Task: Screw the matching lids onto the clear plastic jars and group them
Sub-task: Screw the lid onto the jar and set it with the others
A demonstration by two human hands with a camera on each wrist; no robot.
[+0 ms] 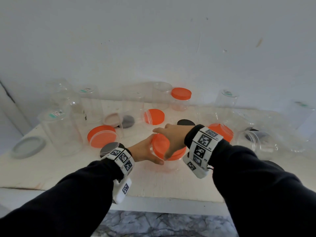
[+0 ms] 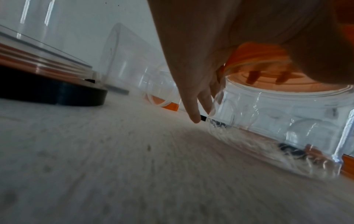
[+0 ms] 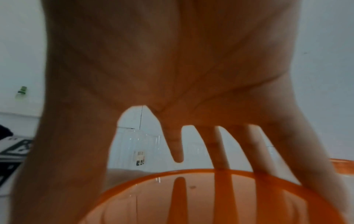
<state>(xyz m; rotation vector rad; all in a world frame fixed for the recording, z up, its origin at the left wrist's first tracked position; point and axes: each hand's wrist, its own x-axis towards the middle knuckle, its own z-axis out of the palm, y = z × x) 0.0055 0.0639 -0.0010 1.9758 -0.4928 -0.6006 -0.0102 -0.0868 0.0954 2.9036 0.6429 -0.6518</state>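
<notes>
A small clear jar [image 1: 171, 165] stands upright near the middle of the white table, with an orange lid [image 1: 159, 144] on its mouth. My left hand [image 1: 145, 151] grips the jar's left side, thumb in front. My right hand [image 1: 171, 137] lies over the lid, fingers and thumb curled down round its rim. In the right wrist view the palm [image 3: 172, 60] hovers just over the orange lid [image 3: 210, 197]. The left wrist view shows my left hand [image 2: 191, 60] against the jar [image 2: 287, 121], under the lid [image 2: 258, 60].
Orange-lidded jars lie at the left [image 1: 101, 138], behind [image 1: 154, 116] and to the right [image 1: 222, 132]; one stands at the back [image 1: 181, 98]. Tall clear jars [image 1: 61, 130] stand at the left. Loose grey [image 1: 28, 147], black [image 1: 109, 148] and beige [image 1: 112, 119] lids lie about. An open jar [image 1: 256, 142] lies right.
</notes>
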